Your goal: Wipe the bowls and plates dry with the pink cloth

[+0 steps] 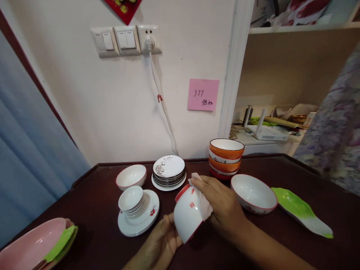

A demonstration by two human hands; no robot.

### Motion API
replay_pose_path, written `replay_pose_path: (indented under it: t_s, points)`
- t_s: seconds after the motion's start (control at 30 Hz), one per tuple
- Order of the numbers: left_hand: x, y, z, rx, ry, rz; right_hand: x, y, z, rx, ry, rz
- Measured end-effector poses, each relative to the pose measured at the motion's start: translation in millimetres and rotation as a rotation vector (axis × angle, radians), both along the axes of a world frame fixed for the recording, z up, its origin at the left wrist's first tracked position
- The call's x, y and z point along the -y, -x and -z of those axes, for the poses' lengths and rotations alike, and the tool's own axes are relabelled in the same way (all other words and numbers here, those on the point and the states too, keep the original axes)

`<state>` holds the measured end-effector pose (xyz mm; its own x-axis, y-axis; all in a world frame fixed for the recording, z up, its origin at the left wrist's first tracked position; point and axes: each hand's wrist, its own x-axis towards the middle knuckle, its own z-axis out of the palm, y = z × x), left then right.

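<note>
A white bowl [187, 217] with a red foot and small red marks is tilted on its side above the table. My left hand [165, 242] grips it from the lower left, some fingers hidden behind it. My right hand [221, 200] presses a pale pink cloth or tissue [204, 204] against the bowl's outer wall, its fingers closed over the cloth. Left of the bowl, a stack of small white bowls [131, 198] sits on white plates [150, 213] with a red flower. Right of my right hand stands a red-rimmed white bowl [254, 191].
Behind are stacked patterned plates [168, 167], another white bowl [131, 176] and stacked orange bowls [226, 150]. A green leaf-shaped dish [295, 204] lies right; a pink dish [36, 240] is at left. A white cord [161, 99] runs down the wall behind the dark table [95, 195].
</note>
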<state>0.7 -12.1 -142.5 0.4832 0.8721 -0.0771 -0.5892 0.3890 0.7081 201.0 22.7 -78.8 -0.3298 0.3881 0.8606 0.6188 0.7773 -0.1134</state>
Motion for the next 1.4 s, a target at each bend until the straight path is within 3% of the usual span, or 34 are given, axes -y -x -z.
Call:
replay_pose_path:
  t_s: [0.13, 0.3, 0.43, 0.5, 0.57, 0.67, 0.73, 0.87, 1.0, 1.07, 1.13, 1.23, 1.3, 1.4]
  points:
    - [0.5, -1.3, -4.5, 0.039, -0.014, 0.091, 3.6, 9.8, 6.9, 0.119, -0.079, 0.022]
    - [1.5, -3.2, -5.1, 0.096, -0.058, 0.048, 16.0, 24.4, 10.0, 0.236, -0.104, -0.045]
    - [4.6, -1.3, -5.7, 0.052, -0.021, 0.086, 12.6, 24.8, 14.0, 0.162, -0.055, -0.145]
    - [5.0, -0.6, -6.3, 0.067, 0.024, 0.115, 3.8, 19.4, 18.6, 0.054, 0.105, -0.187]
    - [3.6, -0.4, -5.8, 0.110, 0.036, 0.137, -6.9, 12.2, 24.0, -0.015, 0.361, -0.173]
    - [-1.8, -1.0, -2.9, 0.231, 0.018, 0.162, -19.9, 3.5, 31.3, 0.028, 0.730, -0.059]
    - [-6.1, -1.1, -0.8, 0.324, 0.006, 0.152, -25.5, 0.3, 35.7, 0.050, 0.888, -0.032]
    - [-10.4, 1.1, 0.7, 0.344, 0.062, 0.024, -37.4, -5.0, 44.0, -0.203, 1.008, -0.130]
    - [-9.0, 2.7, -0.7, 0.272, 0.217, -0.071, -45.9, -8.6, 42.9, -0.691, 0.882, -0.078]
    - [-8.5, 2.1, -0.8, 0.264, 0.245, -0.065, -39.2, -4.2, 36.0, -0.777, 0.811, -0.065]
    - [-8.8, 1.0, -0.6, 0.274, 0.232, -0.057, -24.0, 5.5, 26.7, -0.660, 0.779, -0.124]
    - [-9.5, -0.7, -1.4, 0.312, 0.203, -0.054, 4.2, 23.2, 15.5, -0.232, 0.767, -0.238]
    - [-9.3, -1.1, -3.1, 0.328, 0.186, -0.065, 18.0, 32.2, 12.9, 0.018, 0.748, -0.287]
    - [-7.6, -0.3, -5.3, 0.314, 0.180, -0.061, 25.9, 37.3, 14.2, 0.212, 0.735, -0.408]
